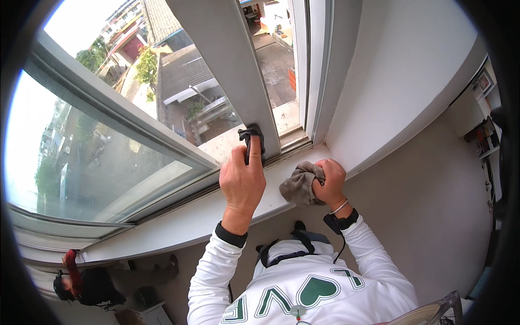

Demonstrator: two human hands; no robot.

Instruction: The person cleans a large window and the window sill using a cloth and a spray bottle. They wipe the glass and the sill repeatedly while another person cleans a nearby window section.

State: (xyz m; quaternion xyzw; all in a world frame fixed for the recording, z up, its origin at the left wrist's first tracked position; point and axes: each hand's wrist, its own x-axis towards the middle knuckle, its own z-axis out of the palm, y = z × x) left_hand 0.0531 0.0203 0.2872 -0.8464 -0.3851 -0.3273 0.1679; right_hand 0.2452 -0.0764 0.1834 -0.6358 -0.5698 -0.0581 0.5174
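My left hand [243, 180] presses a crumpled black cloth [254, 132] against the lower end of a grey window sash stile [248, 73]. The index finger lies extended along the cloth, just above the window track [284, 151]. My right hand [331, 183] grips a bunched grey-brown rag [302, 185] over the white windowsill [272, 193], near the corner with the side wall. My fingers partly hide both cloths.
A glass pane [93, 158] in a grey frame fills the left. The white window reveal [398, 65] rises at right. At lower left another person [89, 284] has an arm raised to the sill. Shelves [485, 138] stand at far right.
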